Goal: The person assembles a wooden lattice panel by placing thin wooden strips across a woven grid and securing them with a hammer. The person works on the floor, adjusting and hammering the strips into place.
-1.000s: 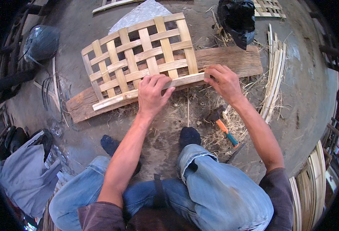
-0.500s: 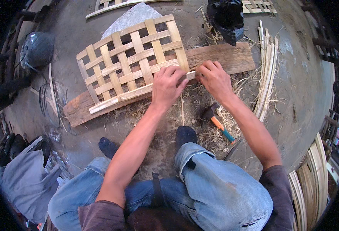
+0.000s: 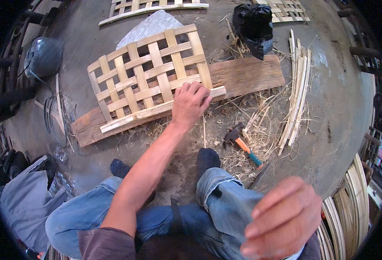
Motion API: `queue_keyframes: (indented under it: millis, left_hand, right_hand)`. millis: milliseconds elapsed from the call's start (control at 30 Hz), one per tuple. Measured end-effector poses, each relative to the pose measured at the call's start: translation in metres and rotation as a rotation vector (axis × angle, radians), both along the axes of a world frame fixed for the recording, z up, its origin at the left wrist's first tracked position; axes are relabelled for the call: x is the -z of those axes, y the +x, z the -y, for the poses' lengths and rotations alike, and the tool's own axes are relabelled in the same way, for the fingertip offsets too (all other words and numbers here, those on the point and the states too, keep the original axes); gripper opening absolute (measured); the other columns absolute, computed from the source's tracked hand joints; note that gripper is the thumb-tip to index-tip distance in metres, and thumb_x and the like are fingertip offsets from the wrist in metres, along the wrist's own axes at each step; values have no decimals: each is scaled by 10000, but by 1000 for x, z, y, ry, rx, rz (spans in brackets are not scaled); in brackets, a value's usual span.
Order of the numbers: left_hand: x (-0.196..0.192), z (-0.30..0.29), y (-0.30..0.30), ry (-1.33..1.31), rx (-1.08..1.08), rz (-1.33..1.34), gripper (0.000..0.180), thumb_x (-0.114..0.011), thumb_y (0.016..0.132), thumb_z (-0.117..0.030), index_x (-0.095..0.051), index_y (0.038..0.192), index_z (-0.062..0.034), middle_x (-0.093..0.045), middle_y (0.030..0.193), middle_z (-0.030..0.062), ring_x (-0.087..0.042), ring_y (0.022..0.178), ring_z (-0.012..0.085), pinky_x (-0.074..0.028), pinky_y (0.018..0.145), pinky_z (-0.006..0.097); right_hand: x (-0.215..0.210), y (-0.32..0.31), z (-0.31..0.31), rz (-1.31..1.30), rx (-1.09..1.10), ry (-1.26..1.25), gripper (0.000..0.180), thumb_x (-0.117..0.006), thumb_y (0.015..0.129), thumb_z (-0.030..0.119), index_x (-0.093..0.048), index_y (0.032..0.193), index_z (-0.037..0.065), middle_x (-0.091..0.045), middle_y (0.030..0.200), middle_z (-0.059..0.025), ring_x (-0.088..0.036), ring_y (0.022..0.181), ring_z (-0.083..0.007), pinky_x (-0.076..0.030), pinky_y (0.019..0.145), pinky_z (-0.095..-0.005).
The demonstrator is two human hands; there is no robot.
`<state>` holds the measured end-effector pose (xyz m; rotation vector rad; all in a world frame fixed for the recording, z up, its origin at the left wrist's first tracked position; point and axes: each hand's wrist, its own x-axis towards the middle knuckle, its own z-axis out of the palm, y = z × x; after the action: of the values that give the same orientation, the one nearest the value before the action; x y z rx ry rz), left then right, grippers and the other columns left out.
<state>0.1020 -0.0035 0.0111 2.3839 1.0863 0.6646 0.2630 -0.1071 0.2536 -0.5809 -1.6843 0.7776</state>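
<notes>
A woven panel of flat, pale bamboo strips (image 3: pixel 155 58) rests on a rough wooden plank (image 3: pixel 247 76), tilted up against a pale stone block (image 3: pixel 150 27). Along its near edge runs a straight bamboo batten (image 3: pixel 134 116). My left hand (image 3: pixel 190 104) is closed over this batten and the panel's edge near the right end. Raised high above my right knee, my right hand (image 3: pixel 286 216) is smeared by motion; its fingers look bent, and whether they hold anything does not show. On the floor by my foot lies a hammer (image 3: pixel 244 146) with an orange and green handle.
Loose bamboo strips (image 3: pixel 298 95) lie right of the plank, with shavings (image 3: pixel 254 151) around the hammer. A black plastic bag (image 3: pixel 254 30) stands behind the plank. Other woven panels (image 3: pixel 152 6) lie at the far side. A grey cloth (image 3: pixel 28 203) and curved strips (image 3: pixel 353 199) flank me.
My right hand has let go of the batten's right end and come back and up toward me. The left hand keeps its place on the batten.
</notes>
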Motion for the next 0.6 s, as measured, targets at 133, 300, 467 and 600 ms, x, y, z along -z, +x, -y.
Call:
queue_keyframes:
  millis: [133,300,467,600]
  left_hand:
    - [-2,2,7,-23,10,-6,174,-745,828,-248,-644,920,-140,-589,954,26,-558,928,240,-446,819,398]
    - [0,1,6,8,6,9,187,-759,812,-232,-639,919,-136,-589,953,29,-558,930,237,-444,814,397]
    - [-3,1,7,15,9,27,197,-764,800,-223,-640,924,-134,-586,953,30,-558,921,240,-442,807,395]
    - [0,3,7,0,6,10,198,-761,798,-228,-640,924,-136,-581,945,29,-554,915,241,-437,812,392]
  right_hand:
    - [-27,-21,7,-77,39,-79,24,-741,795,92,-730,812,104,-746,1001,-64,-699,910,-199,-586,740,-292]
    - [-37,-46,8,-248,263,-103,165,-692,766,41,-680,613,99,-730,718,-42,-691,632,-148,-569,563,-269]
    - [-18,-4,37,-23,46,26,91,-710,786,130,-696,722,65,-714,780,-40,-695,734,-146,-579,638,-271]
    - [61,-10,-16,742,31,-128,174,-681,814,156,-679,945,41,-711,905,-116,-686,838,-249,-568,716,-348]
